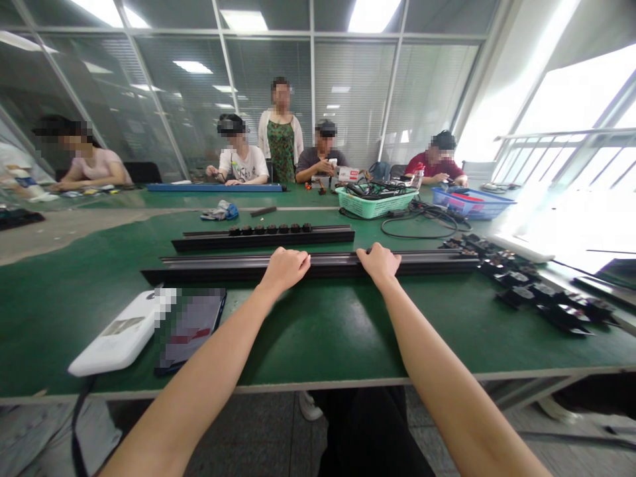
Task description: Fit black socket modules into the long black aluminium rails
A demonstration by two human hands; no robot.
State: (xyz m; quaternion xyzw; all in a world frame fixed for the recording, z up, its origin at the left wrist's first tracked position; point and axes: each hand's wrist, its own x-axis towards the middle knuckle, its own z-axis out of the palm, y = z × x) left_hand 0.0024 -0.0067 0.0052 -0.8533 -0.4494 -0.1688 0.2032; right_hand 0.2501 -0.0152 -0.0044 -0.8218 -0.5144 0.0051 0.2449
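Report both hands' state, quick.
Left hand: closed over the nearer long black rail, left of its middle.
Right hand: closed over the same rail, farther right.

Green counter (318, 344), grey tiled floor (248, 434). Glass wall (278, 16) behind: pale frames (312, 73), blinds (348, 86), bright light panels (375, 14) showing in it. Right side: blown-out window (593, 93), pale railing (566, 133). Dark chair (142, 172) back, far left.

The long rail (330, 269) lies at twelve o'clock under your left hand (284, 270) and right hand (380, 262), the shorter rail (263, 241) behind it; a phone (191, 330) sits at ten, loose parts (517, 293) at two, baskets (370, 207) toward one.
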